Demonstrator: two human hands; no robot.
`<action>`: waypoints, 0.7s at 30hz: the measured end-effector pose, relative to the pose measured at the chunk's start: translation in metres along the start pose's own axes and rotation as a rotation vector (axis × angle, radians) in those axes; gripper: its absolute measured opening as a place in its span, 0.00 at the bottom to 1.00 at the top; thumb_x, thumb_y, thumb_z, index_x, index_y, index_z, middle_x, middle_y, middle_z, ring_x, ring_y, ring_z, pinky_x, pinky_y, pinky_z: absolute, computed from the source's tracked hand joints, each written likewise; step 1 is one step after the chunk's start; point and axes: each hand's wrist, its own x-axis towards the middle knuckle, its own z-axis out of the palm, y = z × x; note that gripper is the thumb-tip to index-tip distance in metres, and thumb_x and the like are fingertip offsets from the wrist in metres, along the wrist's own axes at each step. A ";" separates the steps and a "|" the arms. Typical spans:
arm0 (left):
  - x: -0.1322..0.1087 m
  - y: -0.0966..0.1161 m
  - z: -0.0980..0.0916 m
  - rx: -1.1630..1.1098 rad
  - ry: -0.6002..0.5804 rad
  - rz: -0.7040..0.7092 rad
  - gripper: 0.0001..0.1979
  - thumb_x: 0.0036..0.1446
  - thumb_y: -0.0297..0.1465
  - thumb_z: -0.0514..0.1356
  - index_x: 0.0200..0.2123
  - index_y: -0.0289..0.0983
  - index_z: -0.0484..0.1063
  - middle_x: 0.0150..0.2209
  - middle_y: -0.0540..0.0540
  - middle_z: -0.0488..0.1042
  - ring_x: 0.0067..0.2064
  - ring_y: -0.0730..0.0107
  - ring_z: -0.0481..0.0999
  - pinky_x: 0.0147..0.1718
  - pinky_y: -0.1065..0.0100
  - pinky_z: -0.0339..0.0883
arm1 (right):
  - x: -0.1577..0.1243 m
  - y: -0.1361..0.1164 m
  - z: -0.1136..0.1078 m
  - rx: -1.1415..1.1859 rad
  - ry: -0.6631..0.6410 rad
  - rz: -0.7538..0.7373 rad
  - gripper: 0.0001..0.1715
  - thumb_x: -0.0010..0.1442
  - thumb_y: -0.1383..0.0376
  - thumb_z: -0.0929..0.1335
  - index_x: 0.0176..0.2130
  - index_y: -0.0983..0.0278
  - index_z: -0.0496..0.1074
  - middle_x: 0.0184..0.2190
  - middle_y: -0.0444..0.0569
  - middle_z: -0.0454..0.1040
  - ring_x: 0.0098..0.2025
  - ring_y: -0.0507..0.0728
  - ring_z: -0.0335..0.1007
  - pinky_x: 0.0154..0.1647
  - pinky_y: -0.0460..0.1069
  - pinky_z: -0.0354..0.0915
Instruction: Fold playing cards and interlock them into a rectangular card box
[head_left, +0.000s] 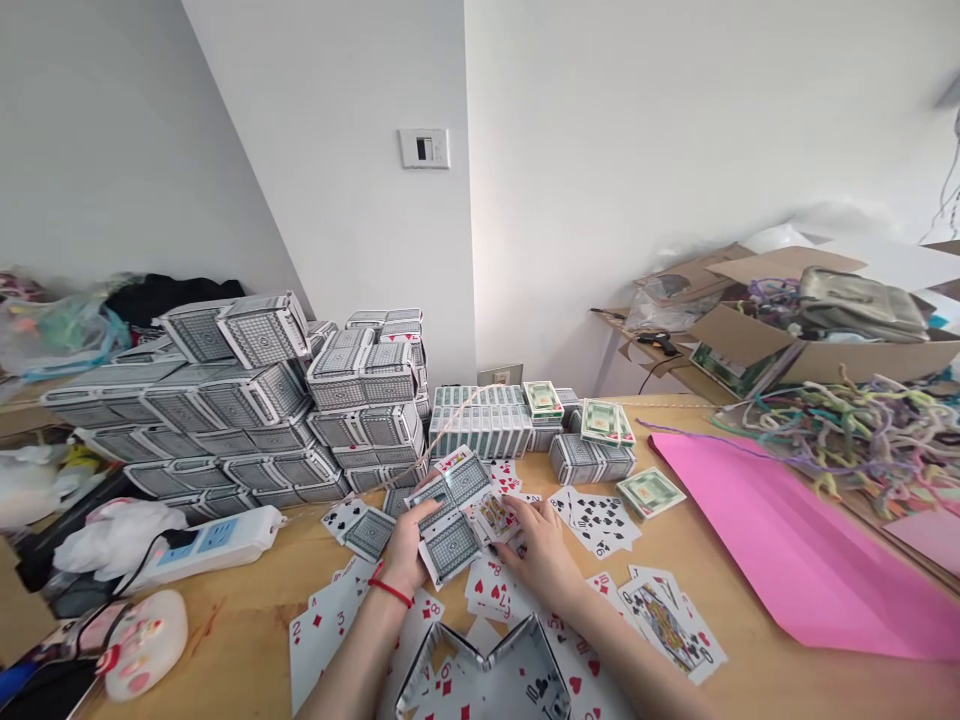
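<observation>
My left hand, with a red cord on the wrist, grips a folded playing-card piece whose patterned grey backs face up. The fingers of my right hand are closed on the piece's right side, at a face card. A heart-shaped frame of cards stands on the table below my hands. Loose playing cards lie around it, such as a queen on the right and a two of diamonds on the left. More cards lie partly hidden under my hands.
Stacked card-built blocks rise at the back left. A row of card boxes and single green boxes stand behind my hands. On the left lies a power strip; on the right, pink paper, pipe cleaners and a cardboard box.
</observation>
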 end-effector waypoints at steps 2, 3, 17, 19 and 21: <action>-0.001 0.000 0.001 0.011 -0.028 0.099 0.28 0.44 0.21 0.58 0.51 0.40 0.63 0.38 0.45 0.77 0.30 0.63 0.78 0.28 0.64 0.72 | 0.000 0.004 -0.004 0.045 -0.002 0.008 0.29 0.50 0.65 0.67 0.52 0.61 0.62 0.45 0.54 0.69 0.48 0.62 0.61 0.49 0.57 0.59; -0.002 0.000 0.001 0.021 -0.047 0.150 0.30 0.44 0.20 0.58 0.52 0.43 0.62 0.41 0.46 0.76 0.31 0.64 0.78 0.29 0.65 0.72 | 0.001 0.006 -0.006 0.062 -0.005 0.009 0.29 0.51 0.64 0.66 0.53 0.62 0.62 0.44 0.54 0.69 0.47 0.62 0.62 0.49 0.56 0.60; 0.004 0.001 -0.006 0.119 -0.024 0.112 0.26 0.43 0.23 0.60 0.49 0.38 0.67 0.36 0.44 0.78 0.31 0.63 0.78 0.25 0.69 0.70 | 0.003 0.028 -0.008 0.244 0.145 0.042 0.14 0.59 0.59 0.59 0.37 0.60 0.71 0.27 0.49 0.73 0.27 0.58 0.68 0.29 0.52 0.63; 0.005 0.001 -0.006 0.102 -0.018 0.091 0.25 0.44 0.22 0.60 0.49 0.38 0.67 0.36 0.44 0.78 0.32 0.62 0.78 0.26 0.68 0.70 | 0.004 0.027 -0.009 0.388 0.179 0.122 0.14 0.56 0.55 0.62 0.32 0.60 0.71 0.24 0.48 0.72 0.24 0.57 0.66 0.27 0.50 0.62; 0.005 0.003 -0.006 0.098 -0.011 0.073 0.25 0.45 0.22 0.59 0.49 0.38 0.67 0.36 0.44 0.78 0.32 0.62 0.78 0.25 0.68 0.70 | 0.007 0.028 -0.010 0.525 0.207 0.210 0.15 0.52 0.52 0.65 0.27 0.61 0.69 0.22 0.47 0.70 0.23 0.56 0.64 0.25 0.50 0.60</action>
